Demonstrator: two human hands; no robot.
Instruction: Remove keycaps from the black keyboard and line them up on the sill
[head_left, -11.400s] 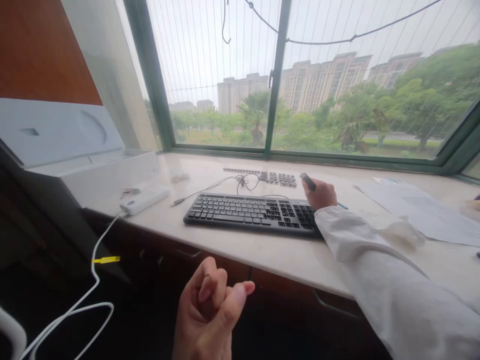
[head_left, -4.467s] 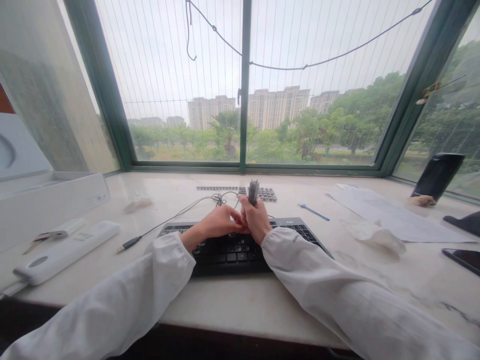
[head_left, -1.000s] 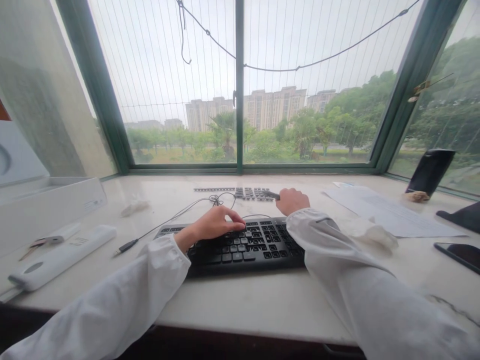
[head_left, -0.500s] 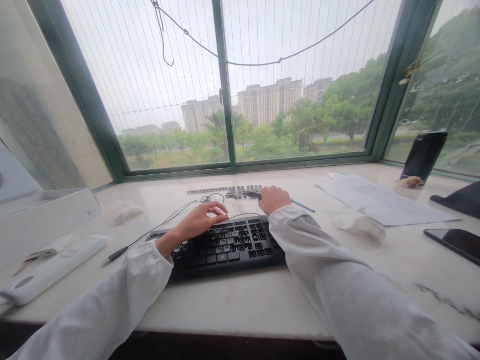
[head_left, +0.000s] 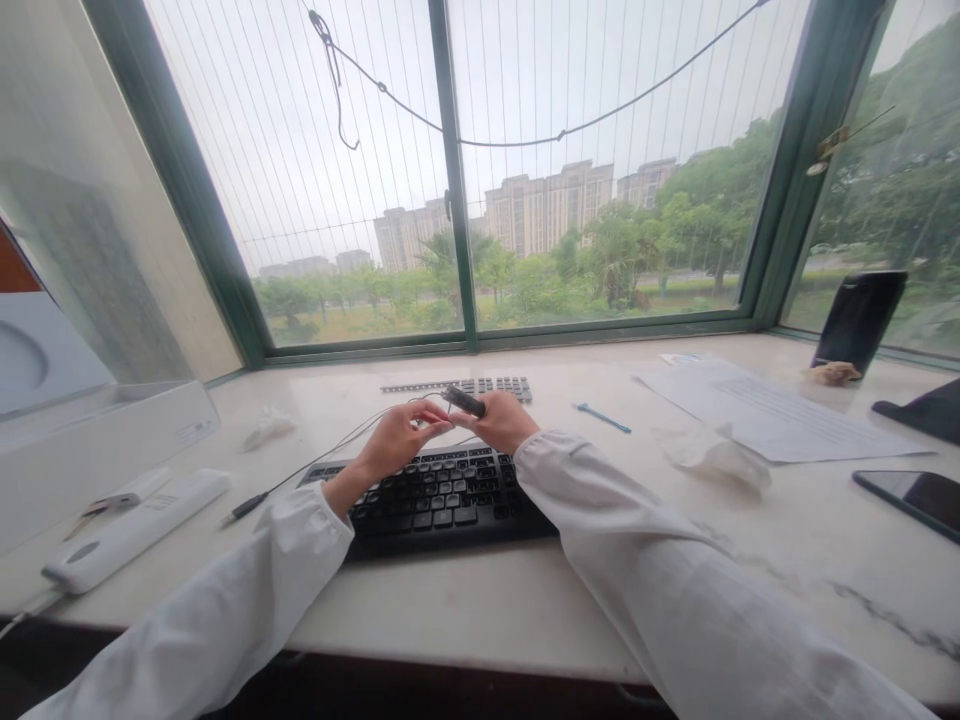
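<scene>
1. I see my right hand (head_left: 501,420) closed around a small dark tool (head_left: 463,401), held above the far edge of the black keyboard (head_left: 435,493).
2. The tool juts out from my right fist toward the left, tilted, its free end just beside my left fingertips (head_left: 442,422).
3. My left hand (head_left: 397,440) hovers over the keyboard's far rows with thumb and forefinger pinched narrow; I cannot tell whether they hold a keycap.
4. Both hands meet over the middle of the keyboard, which lies near the front edge of the counter (head_left: 525,600).
5. A row of loose keycaps (head_left: 480,386) lies just beyond the hands, toward the window.
6. A thin blue stick (head_left: 602,417) lies on the counter to the right of my right hand, apart from it.
7. A crumpled tissue (head_left: 712,455) and a sheet of paper (head_left: 772,415) lie further right; a white power strip (head_left: 135,528) lies near the left front edge.
</scene>
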